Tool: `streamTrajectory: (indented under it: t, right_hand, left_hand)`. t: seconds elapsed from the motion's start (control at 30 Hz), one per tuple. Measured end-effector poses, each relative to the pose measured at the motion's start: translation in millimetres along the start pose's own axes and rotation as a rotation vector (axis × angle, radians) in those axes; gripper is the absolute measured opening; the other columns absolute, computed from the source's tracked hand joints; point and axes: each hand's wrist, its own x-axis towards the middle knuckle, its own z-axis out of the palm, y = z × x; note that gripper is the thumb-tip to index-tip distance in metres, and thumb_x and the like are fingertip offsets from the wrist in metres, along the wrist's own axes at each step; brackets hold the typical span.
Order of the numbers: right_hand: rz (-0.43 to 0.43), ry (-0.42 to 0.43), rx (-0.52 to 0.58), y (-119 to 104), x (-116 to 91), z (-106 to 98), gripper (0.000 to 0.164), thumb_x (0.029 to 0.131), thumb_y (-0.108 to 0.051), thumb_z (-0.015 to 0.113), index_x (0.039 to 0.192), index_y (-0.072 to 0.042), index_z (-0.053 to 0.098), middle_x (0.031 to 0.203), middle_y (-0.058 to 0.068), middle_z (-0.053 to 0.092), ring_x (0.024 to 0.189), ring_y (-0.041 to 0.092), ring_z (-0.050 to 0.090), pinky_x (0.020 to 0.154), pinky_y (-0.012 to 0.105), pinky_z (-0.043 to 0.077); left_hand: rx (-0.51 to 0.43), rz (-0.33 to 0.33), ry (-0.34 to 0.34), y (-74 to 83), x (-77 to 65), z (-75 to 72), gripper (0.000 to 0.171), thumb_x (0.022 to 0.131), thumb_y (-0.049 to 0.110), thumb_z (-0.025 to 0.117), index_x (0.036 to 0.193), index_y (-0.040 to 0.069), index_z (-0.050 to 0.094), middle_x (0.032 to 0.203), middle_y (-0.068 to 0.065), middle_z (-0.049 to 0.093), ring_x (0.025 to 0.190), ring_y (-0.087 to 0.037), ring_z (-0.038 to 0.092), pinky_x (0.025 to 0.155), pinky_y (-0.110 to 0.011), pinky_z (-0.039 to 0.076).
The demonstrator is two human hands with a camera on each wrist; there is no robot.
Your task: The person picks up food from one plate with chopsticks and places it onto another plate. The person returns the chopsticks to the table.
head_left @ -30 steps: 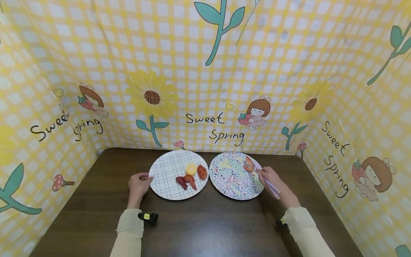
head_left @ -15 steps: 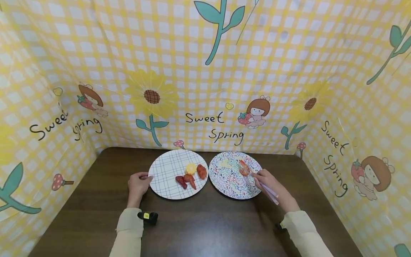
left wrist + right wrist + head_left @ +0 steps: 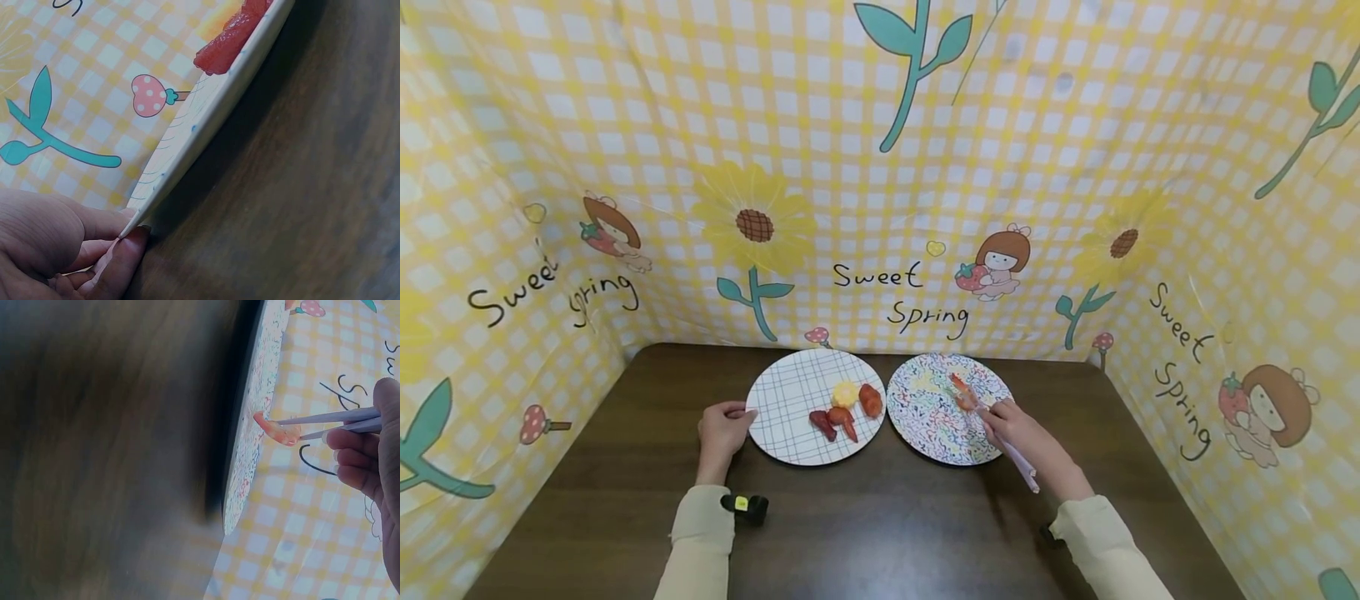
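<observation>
My right hand (image 3: 1015,427) holds a pair of pale purple chopsticks (image 3: 337,417), whose tips grip an orange shrimp (image 3: 281,432). The shrimp is over the multicolour-speckled plate (image 3: 925,433) on the right; whether it touches the plate is hard to tell. On the other side, my left hand (image 3: 724,429) pinches the left rim of the white blue-grid plate (image 3: 790,392), thumb on top and fingers beneath in the left wrist view. That plate bears a yellow corn piece (image 3: 845,393), a reddish-brown lump (image 3: 870,401), an orange-brown wing-like piece (image 3: 841,419) and a dark red piece (image 3: 822,424).
Both plates stand side by side, nearly touching, at the back of a dark wooden table (image 3: 865,533). Behind and on both sides hangs a yellow checked cloth (image 3: 880,208). A black wrist camera (image 3: 751,509) sits on the left sleeve.
My right hand has moved left with the chopsticks, carrying the shrimp from the right side of the speckled plate towards its middle. The left hand has stayed at its rim.
</observation>
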Motion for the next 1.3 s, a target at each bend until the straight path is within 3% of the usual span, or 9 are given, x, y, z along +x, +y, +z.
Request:
streamTrajectory:
  t: [0.03, 0.1, 0.2, 0.33, 0.47, 0.6, 0.77, 1.07, 1.3]
  right_hand:
    - [-0.004, 0.056, 0.386, -4, 13, -21, 0.030, 0.103, -0.002, 0.045, 0.120, 0.013, 0.066, 0.094, 0.009, 0.059, 0.086, 0.013, 0.052, 0.075, 0.016, 0.045]
    - [-0.033, 0.191, 0.481, -10, 32, -52, 0.028, 0.102, -0.007, 0.050, 0.107, 0.009, 0.073, 0.082, 0.007, 0.056, 0.074, 0.015, 0.049, 0.060, 0.022, 0.043]
    - [-0.081, 0.197, 0.426, -15, 42, -70, 0.025, 0.097, -0.006, 0.054, 0.097, 0.008, 0.074, 0.078, 0.008, 0.057, 0.071, 0.021, 0.052, 0.055, 0.026, 0.044]
    - [-0.095, 0.174, 0.468, -19, 43, -76, 0.025, 0.094, -0.005, 0.053, 0.095, 0.008, 0.074, 0.080, 0.007, 0.058, 0.073, 0.020, 0.051, 0.060, 0.023, 0.044]
    - [-0.086, 0.168, 0.524, -25, 44, -82, 0.036, 0.102, -0.010, 0.044, 0.095, 0.007, 0.075, 0.081, 0.007, 0.062, 0.074, 0.018, 0.053, 0.065, 0.026, 0.048]
    - [-0.036, 0.127, 0.586, -29, 42, -88, 0.021, 0.094, -0.001, 0.057, 0.095, 0.006, 0.076, 0.082, 0.008, 0.066, 0.075, 0.017, 0.056, 0.066, 0.027, 0.050]
    - [0.062, 0.024, 0.619, -29, 40, -88, 0.018, 0.087, 0.001, 0.069, 0.102, 0.005, 0.077, 0.087, 0.007, 0.066, 0.079, 0.017, 0.058, 0.067, 0.026, 0.051]
    - [0.217, -0.252, 0.700, -28, 55, -90, 0.027, 0.100, -0.011, 0.062, 0.122, 0.002, 0.072, 0.098, 0.008, 0.064, 0.086, 0.016, 0.056, 0.077, 0.033, 0.052]
    - [0.108, -0.053, 0.556, -27, 68, -70, 0.020, 0.091, 0.003, 0.066, 0.109, 0.008, 0.074, 0.086, 0.011, 0.066, 0.079, 0.023, 0.060, 0.070, 0.034, 0.053]
  left_hand:
    - [0.000, 0.000, -0.001, 0.1, -0.2, 0.1, 0.033, 0.093, 0.017, 0.072, 0.115, -0.008, 0.071, 0.105, -0.024, 0.072, 0.097, -0.035, 0.066, 0.074, -0.034, 0.048]
    - [0.000, 0.002, 0.001, 0.6, -0.4, -0.1, 0.033, 0.093, 0.017, 0.072, 0.114, -0.008, 0.071, 0.105, -0.025, 0.072, 0.097, -0.036, 0.066, 0.074, -0.034, 0.048]
    - [0.000, 0.003, 0.004, 1.0, -0.5, -0.2, 0.033, 0.093, 0.017, 0.072, 0.114, -0.008, 0.071, 0.105, -0.025, 0.072, 0.097, -0.036, 0.066, 0.074, -0.033, 0.047]
    - [-0.003, 0.004, 0.008, 1.4, -0.3, -0.3, 0.033, 0.092, 0.016, 0.072, 0.114, -0.009, 0.071, 0.104, -0.025, 0.072, 0.096, -0.036, 0.066, 0.074, -0.033, 0.047]
    - [-0.004, 0.003, 0.013, 1.4, -0.4, -0.4, 0.033, 0.092, 0.016, 0.072, 0.114, -0.009, 0.071, 0.104, -0.025, 0.072, 0.096, -0.037, 0.066, 0.074, -0.034, 0.048]
    - [-0.005, -0.002, 0.006, 1.3, -1.0, -0.2, 0.033, 0.093, 0.016, 0.071, 0.115, -0.009, 0.070, 0.106, -0.026, 0.071, 0.097, -0.036, 0.066, 0.072, -0.032, 0.047]
    - [-0.006, -0.002, 0.001, 0.3, -1.2, 0.4, 0.033, 0.093, 0.016, 0.071, 0.116, -0.009, 0.070, 0.106, -0.026, 0.071, 0.096, -0.035, 0.066, 0.068, -0.028, 0.046]
    - [-0.007, -0.013, -0.004, -1.8, -0.5, -1.1, 0.034, 0.093, 0.017, 0.072, 0.116, -0.008, 0.070, 0.105, -0.025, 0.071, 0.097, -0.035, 0.066, 0.071, -0.031, 0.047]
    - [-0.007, -0.012, 0.000, -2.6, 1.1, 0.0, 0.034, 0.093, 0.017, 0.072, 0.116, -0.008, 0.070, 0.106, -0.025, 0.071, 0.097, -0.035, 0.066, 0.073, -0.034, 0.049]
